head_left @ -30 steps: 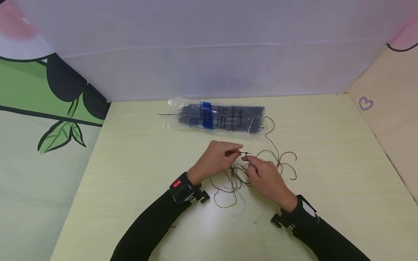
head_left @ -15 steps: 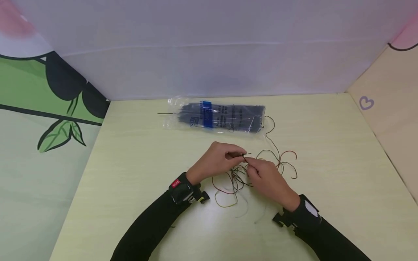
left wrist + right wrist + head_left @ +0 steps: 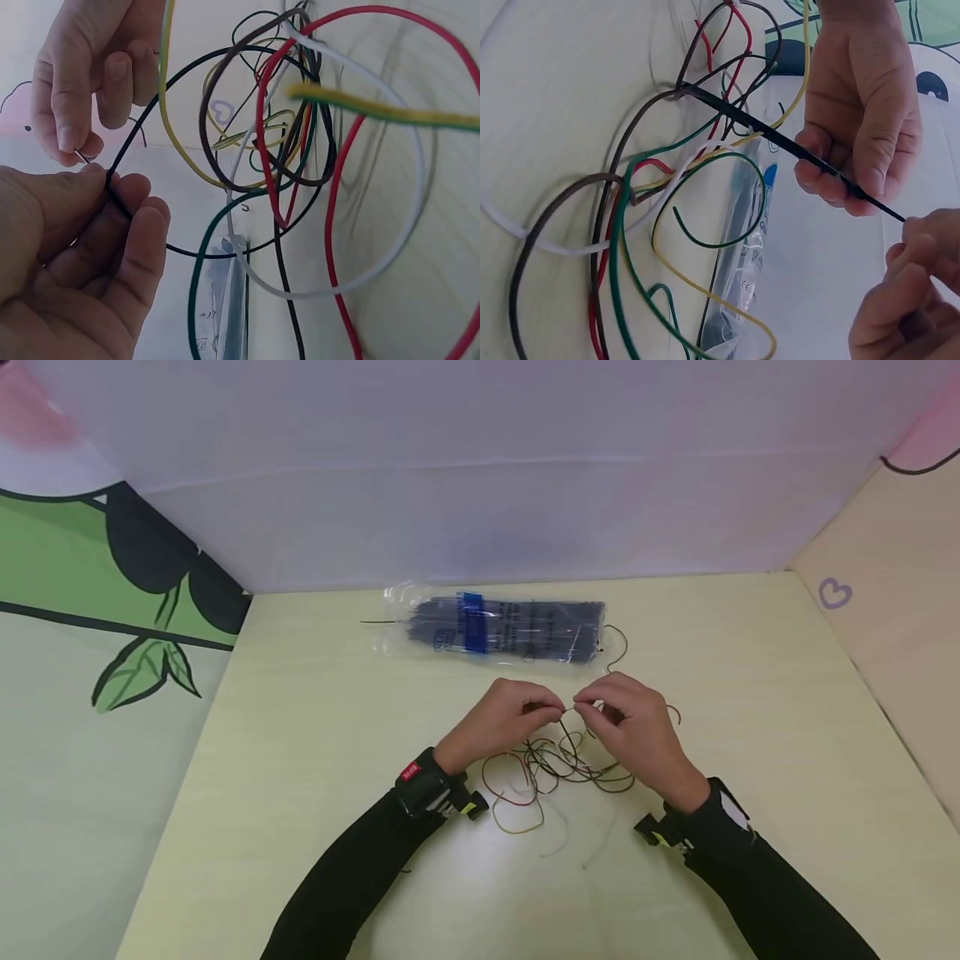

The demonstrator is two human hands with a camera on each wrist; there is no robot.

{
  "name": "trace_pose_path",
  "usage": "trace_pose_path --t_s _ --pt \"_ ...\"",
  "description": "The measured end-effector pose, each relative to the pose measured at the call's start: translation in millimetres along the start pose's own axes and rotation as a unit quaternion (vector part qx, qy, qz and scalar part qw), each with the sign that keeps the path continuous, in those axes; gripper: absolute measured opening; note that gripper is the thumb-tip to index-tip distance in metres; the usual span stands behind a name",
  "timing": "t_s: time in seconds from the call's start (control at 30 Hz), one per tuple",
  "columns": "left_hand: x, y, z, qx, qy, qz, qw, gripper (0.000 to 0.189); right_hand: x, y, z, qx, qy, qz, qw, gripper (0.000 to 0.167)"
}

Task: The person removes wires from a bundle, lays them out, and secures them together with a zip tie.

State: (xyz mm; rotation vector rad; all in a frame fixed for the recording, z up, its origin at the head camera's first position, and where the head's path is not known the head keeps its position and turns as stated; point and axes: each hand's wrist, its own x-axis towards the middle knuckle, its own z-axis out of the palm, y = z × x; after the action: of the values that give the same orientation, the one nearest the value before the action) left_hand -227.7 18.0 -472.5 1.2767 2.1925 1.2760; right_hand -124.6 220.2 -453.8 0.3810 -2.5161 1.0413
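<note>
A thin black cable tie runs from the tangle of wires up between both hands. The left hand pinches it between thumb and fingers, just above the wires in the head view. Close beside it on the right, the right hand pinches the tie's narrow end with its fingertips. Under and between the hands lies the tangle of coloured wires, with red, white, green, yellow, brown and black strands looping over the table.
Behind the hands, a clear plastic bag of dark cable ties lies along the back of the table. A single black tie end sticks out at its left. Fabric walls stand at the back and sides.
The right hand has moved up and right and now pinches the tie's end instead of holding lower down. Some wires have shifted to the right. The left hand stays nearly in place.
</note>
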Motion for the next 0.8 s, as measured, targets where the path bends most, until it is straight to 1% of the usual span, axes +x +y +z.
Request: trace_pose_path --t_s 0.1,0.2,0.3,0.37,0.47,0.6,0.67,0.8 --pt "0.0 0.3 -0.5 -0.005 -0.006 0.003 1.0 0.018 0.3 1 2 -0.012 -0.017 -0.03 0.9993 0.016" --pt "-0.2 0.5 -1.2 -0.009 -0.006 -0.002 0.9999 0.017 0.3 2 5 -0.033 -0.022 -0.065 0.9971 0.016" --pt "0.3 2.3 -2.0 -0.015 -0.018 -0.003 0.9997 0.016 0.3 4 7 -0.037 -0.007 -0.09 0.9953 0.014" --pt "0.8 4.3 -2.5 -0.017 -0.031 0.001 0.9994 0.017 -0.1 4 8 -0.03 0.009 -0.095 0.995 0.015" --pt "1.4 7.9 -3.1 -0.001 -0.041 0.014 0.9991 0.016 -1.1 4 9 -0.01 0.034 -0.08 0.9962 0.02" --pt "3.3 10.2 -3.6 0.023 -0.036 0.029 0.9987 0.015 -0.8 1 6 0.0 0.059 -0.044 0.9973 0.019" --pt "3.9 8.8 -3.5 0.024 -0.033 0.022 0.9989 0.015 -0.3 0 2 -0.001 0.073 -0.03 0.9969 0.018" --pt "2.0 2.6 -5.2 0.013 -0.034 -0.004 0.9993 0.016 2.1 1 -7 -0.002 0.095 -0.018 0.9954 0.017"
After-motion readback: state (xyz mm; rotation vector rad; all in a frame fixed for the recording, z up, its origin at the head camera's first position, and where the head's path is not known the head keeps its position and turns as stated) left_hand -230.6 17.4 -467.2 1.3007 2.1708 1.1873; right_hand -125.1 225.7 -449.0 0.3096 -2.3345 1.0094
